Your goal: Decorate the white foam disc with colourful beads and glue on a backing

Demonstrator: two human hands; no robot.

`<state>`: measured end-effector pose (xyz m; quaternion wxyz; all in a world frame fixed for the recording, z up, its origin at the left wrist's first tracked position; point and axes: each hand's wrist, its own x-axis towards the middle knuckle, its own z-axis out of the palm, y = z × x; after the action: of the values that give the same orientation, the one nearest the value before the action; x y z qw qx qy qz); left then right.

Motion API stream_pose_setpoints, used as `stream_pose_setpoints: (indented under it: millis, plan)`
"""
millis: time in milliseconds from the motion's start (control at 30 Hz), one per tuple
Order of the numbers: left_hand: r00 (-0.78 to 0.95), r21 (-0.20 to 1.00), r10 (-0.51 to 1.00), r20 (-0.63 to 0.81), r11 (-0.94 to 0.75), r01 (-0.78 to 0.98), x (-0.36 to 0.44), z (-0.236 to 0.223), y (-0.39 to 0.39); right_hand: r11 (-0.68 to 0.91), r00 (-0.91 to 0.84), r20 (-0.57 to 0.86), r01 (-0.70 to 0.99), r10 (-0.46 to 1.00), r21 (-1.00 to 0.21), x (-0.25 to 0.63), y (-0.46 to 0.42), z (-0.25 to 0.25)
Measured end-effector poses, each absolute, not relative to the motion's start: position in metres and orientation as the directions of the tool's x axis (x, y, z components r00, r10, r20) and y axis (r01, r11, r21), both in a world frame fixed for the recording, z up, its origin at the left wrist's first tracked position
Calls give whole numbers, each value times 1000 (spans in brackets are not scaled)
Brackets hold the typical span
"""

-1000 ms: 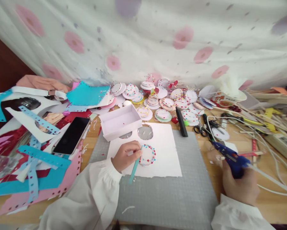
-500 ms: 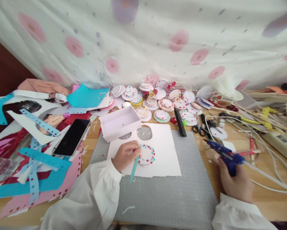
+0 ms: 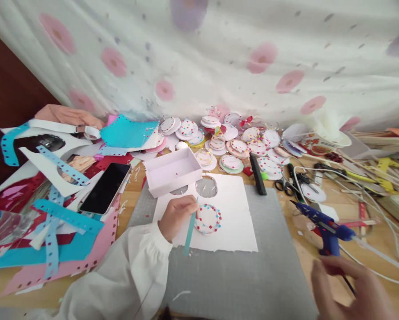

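Observation:
My left hand is closed in a pinch on a narrow teal strip, which slants down toward me. Beside its fingertips, a ring of small red, blue and white pieces edges a white disc. The disc lies on a white sheet with round holes cut in it. A blue glue gun rests at the right of the table, a clear glue stick in its back end. Just below its handle is my right hand, blurred, with fingers curved and apart and nothing held.
A white open box stands on the grey cutting mat. Behind are several decorated paper discs. A phone and paper scraps cover the left. Scissors, cables and sticks crowd the right.
My right hand has let go of the glue gun and drawn back toward me. My left hand still pinches the teal strip beside the ring. The view has shifted slightly.

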<state>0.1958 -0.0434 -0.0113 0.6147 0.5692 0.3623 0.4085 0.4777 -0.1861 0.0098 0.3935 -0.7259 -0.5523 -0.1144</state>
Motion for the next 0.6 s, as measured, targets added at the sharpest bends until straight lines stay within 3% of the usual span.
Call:
stream_pose_setpoints:
  millis: [67,133,233,400,600]
  plan:
    - [366,989,930,-12,65,-133,196,-13,-43,238,22,611,909,791,-341,447,-172,19]
    - [336,987,942,-22,73,-141,196,-14,-43,490,-256,598,830,760,-267,415,-147,23]
    - [308,994,951,-6,40,-106,194,-13,-43,662,-520,531,741,669,-108,372,-107,22]
    - [340,994,940,11,26,-106,195,-12,-43,758,-658,554,648,510,71,335,-69,18]
    - [388,988,920,-61,111,-107,199,-10,-44,799,-661,634,591,401,111,341,-66,19]
